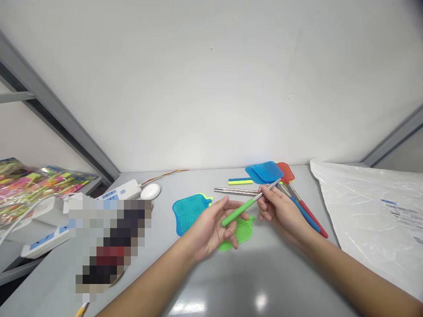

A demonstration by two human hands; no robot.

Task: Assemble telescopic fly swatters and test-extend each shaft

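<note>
My right hand (276, 204) pinches the metal rod of a fly swatter handle (239, 212) with a green grip. The rod slants up to the right, and no swatter head shows on it. Beneath the grip, my left hand (218, 231) is palm up with its fingers spread; whether the grip touches the palm is unclear. A green swatter head (244, 232) lies on the table, partly covered by my left hand. To the left rests a blue swatter head (191, 213) with a yellow one peeking out under it. Behind my hands lie loose metal rods (231, 191).
Blue swatters (267, 171) and a red swatter (286, 172) lie at the back right, near short blue and yellow grips (240, 181). A white plastic bag (363, 211) covers the right side. Power strips (120, 192), a white puck (150, 191) and a blurred-out object (114, 242) occupy the left.
</note>
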